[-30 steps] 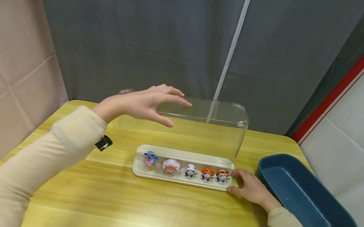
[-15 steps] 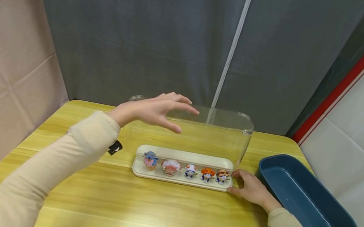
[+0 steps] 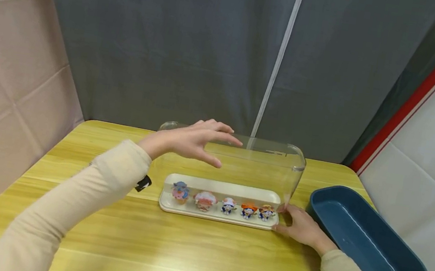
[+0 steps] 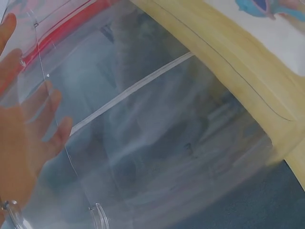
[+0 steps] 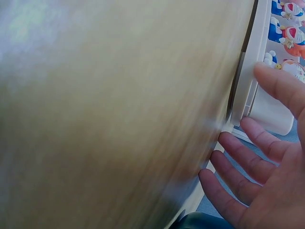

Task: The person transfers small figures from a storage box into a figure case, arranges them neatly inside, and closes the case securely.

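Seemingly five figurines [image 3: 227, 205], one cover [image 3: 264, 163]

clear cover [image 3: 255, 164] tilted over cream tray [image 3: 217, 216], five figurines [image 3: 228, 205] in row

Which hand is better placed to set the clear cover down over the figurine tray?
The left hand: it grips the top of the clear cover above the tray. The right hand lies low at the tray's right end, likely just steadying it.
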{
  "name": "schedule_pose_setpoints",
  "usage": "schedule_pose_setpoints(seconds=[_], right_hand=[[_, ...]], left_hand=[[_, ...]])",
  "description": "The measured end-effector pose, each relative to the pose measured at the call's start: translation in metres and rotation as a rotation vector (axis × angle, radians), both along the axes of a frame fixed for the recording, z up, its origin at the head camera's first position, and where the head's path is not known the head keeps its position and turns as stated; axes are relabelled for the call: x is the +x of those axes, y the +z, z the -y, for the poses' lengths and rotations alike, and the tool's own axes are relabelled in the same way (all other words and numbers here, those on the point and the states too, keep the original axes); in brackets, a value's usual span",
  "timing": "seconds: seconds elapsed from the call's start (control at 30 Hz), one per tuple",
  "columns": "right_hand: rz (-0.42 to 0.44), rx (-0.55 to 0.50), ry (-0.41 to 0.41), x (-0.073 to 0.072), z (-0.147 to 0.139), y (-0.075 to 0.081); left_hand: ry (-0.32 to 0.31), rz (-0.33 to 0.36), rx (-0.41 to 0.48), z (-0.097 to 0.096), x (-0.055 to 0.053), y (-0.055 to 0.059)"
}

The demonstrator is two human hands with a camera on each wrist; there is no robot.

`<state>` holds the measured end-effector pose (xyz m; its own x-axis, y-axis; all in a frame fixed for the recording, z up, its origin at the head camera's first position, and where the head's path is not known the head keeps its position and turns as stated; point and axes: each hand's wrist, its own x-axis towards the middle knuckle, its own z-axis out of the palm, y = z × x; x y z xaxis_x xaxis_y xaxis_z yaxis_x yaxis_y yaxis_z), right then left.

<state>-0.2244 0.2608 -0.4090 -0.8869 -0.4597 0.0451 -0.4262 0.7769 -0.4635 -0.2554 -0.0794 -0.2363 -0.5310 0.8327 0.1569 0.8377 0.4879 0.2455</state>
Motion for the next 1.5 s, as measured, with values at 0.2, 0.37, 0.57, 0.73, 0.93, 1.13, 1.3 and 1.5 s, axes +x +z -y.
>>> schedule_pose_setpoints(seconds=[0.2, 0.37, 0.57, 0.73, 0.93, 1.13, 1.3, 1.5], right_hand=[[-0.011, -0.011, 0.004, 0.0, 0.0, -0.001], [-0.008, -0.01, 0.002, -0.001, -0.001, -0.001], [-0.008, -0.01, -0.001, -0.001, 0.0, -0.001], [-0.011, -0.018, -0.001, -0.001, -0.001, -0.001], [-0.021, -0.017, -0.001, -0.001, -0.001, -0.003], [-0.015, -0.011, -0.005, -0.002, -0.001, -0.003], [-0.011, -0.005, -0.012, -0.002, -0.001, -0.003], [-0.01, 0.003, -0.013, -0.003, -0.001, -0.004]], left_hand=[[-0.002, -0.008, -0.003, -0.003, -0.001, -0.005], [-0.001, 0.001, -0.007, -0.004, 0.0, -0.008], [0.003, 0.007, -0.002, -0.004, -0.001, -0.011], [0.004, 0.017, -0.002, -0.004, -0.001, -0.014], [0.006, 0.027, -0.009, -0.004, -0.001, -0.017], [0.006, 0.019, -0.005, -0.005, -0.001, -0.021], [0.002, 0.006, -0.003, -0.006, -0.001, -0.024], [0.004, -0.006, -0.005, -0.007, -0.001, -0.027]])
